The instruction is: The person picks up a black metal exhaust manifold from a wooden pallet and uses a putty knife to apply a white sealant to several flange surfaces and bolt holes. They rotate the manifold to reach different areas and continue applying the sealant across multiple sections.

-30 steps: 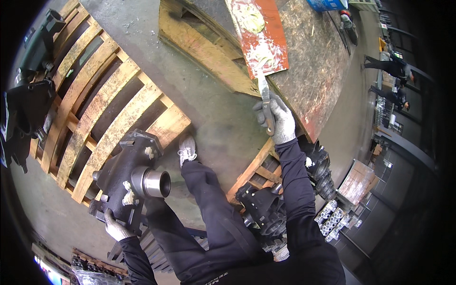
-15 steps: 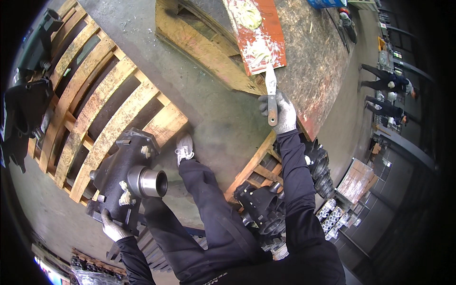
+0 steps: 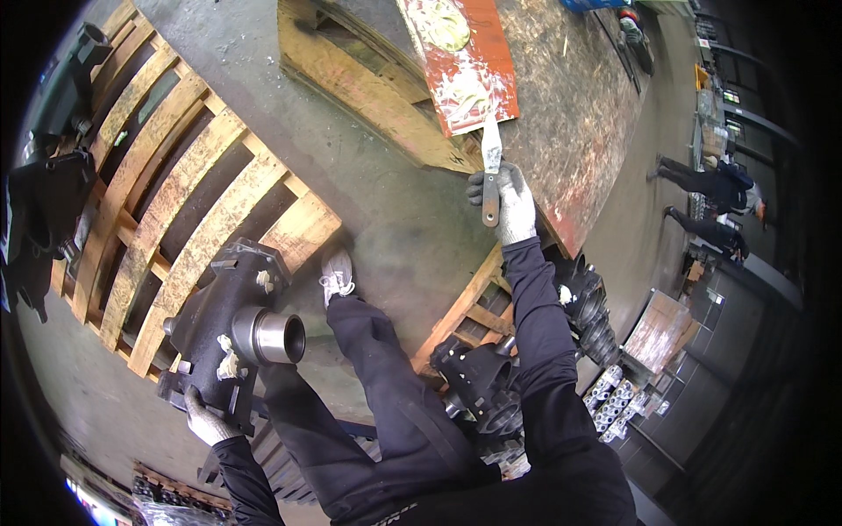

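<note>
In my gloved right hand (image 3: 517, 203) is a putty knife (image 3: 490, 188), held by its dark handle with the smeared blade pointing away from me. The blade tip meets the near end of a red board (image 3: 498, 54), at the edge of a spread patch of cream-coloured paste (image 3: 465, 93). A second, thicker blob of paste lies farther up the board. To my lower left is a black cast metal housing (image 3: 206, 329) with a shiny round steel tube end (image 3: 280, 337) and dabs of the paste on it. My gloved left hand (image 3: 206, 421) grips the housing's near flange.
A wooden pallet (image 3: 197, 188) lies left, with dark metal parts (image 3: 53, 202) beyond it. The red board rests on a worn wooden tabletop (image 3: 570, 96), beside a yellowish wooden block (image 3: 351, 88). More black castings (image 3: 482, 381) sit near my right arm. Two people (image 3: 715, 184) are far right.
My view has shifted slightly, so the board and knife appear a little farther left. Both hands keep their grips. The two people at the far right have changed position.
</note>
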A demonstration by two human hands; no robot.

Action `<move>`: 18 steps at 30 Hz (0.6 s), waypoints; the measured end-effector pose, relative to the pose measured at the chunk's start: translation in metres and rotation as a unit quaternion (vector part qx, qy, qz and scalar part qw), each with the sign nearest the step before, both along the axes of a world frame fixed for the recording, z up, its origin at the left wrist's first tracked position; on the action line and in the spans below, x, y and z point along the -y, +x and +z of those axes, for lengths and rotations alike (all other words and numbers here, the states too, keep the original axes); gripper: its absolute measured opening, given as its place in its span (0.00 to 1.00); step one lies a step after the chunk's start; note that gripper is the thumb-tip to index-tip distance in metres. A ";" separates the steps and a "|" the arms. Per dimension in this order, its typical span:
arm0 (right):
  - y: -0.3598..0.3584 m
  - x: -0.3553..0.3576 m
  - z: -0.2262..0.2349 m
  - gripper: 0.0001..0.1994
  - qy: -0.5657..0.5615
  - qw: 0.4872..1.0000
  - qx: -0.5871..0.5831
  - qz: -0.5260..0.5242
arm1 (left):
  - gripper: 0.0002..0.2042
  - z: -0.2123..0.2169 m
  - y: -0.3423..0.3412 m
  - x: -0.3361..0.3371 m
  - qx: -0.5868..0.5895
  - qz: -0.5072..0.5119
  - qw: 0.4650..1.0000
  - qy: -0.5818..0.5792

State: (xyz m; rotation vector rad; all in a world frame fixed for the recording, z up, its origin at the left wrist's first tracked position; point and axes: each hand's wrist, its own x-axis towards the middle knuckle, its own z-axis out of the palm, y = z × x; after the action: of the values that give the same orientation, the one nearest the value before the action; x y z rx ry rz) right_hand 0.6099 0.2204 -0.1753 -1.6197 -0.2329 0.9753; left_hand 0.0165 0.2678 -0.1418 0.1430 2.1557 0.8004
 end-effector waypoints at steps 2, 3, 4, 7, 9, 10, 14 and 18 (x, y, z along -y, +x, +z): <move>0.006 0.005 -0.002 0.18 -0.028 1.000 -0.003 0.010 | 0.26 -0.001 -0.001 0.002 0.022 0.019 1.000 0.008; 0.009 0.006 -0.004 0.18 -0.024 1.000 -0.010 0.009 | 0.26 -0.001 -0.002 0.002 0.008 0.006 1.000 0.004; 0.012 0.007 -0.006 0.18 -0.020 1.000 -0.017 0.008 | 0.26 -0.001 -0.002 0.003 0.009 0.007 1.000 0.002; 0.016 0.007 -0.010 0.17 -0.017 0.999 -0.051 0.005 | 0.26 0.000 -0.005 0.004 0.003 -0.004 1.000 -0.005; 0.016 0.007 -0.012 0.16 -0.022 0.998 -0.048 0.028 | 0.26 -0.001 -0.005 0.004 0.001 -0.013 1.000 -0.006; 0.015 0.006 -0.012 0.16 -0.026 0.998 -0.049 0.027 | 0.26 -0.002 -0.005 0.004 0.000 -0.015 1.000 -0.005; 0.008 0.006 -0.009 0.16 -0.031 0.997 -0.048 0.049 | 0.24 -0.005 -0.009 0.008 0.011 -0.001 1.000 0.017; -0.003 0.005 -0.006 0.18 -0.054 0.993 -0.020 0.107 | 0.20 -0.006 -0.018 0.017 -0.072 -0.121 0.990 -0.017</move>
State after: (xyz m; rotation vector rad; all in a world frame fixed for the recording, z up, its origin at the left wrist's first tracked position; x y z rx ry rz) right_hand 0.6074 0.2157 -0.1815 -1.6961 -0.3361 1.2011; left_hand -0.0020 0.2503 -0.1477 0.4485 2.2317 0.6285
